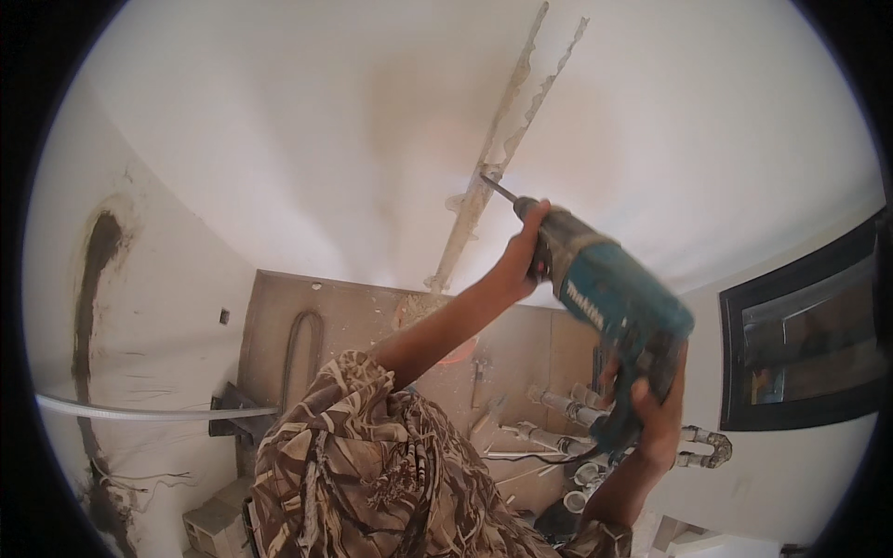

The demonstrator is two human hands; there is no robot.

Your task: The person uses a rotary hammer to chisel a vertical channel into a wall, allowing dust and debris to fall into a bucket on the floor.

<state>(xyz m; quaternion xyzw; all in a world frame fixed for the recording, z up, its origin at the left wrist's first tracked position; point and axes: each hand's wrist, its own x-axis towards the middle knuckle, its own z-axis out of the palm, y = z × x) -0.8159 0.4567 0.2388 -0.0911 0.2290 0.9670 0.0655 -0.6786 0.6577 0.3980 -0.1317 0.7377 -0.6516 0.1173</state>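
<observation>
A teal and black rotary hammer drill (609, 284) is held up in both my hands. My left hand (528, 244) grips its front end, close behind the chuck. Around the rear handle my right hand (659, 414) is closed; its trigger finger is partly hidden. The drill's metal bit (500, 189) points up and left, its tip at the ragged groove (473, 209) cut in the white wall (391, 139). Whether the tip presses into the groove I cannot tell. Two broken cut lines run on above the tip. The drill's cord (558, 458) hangs below the handle.
Several grey pipes (558, 405) and fittings lie on the floor at right, near a dark-framed window (730, 363). A plastered channel (88, 307) with loose wires (149, 477) marks the left wall. Blocks (219, 530) stand at lower left, below a pale hose (158, 411).
</observation>
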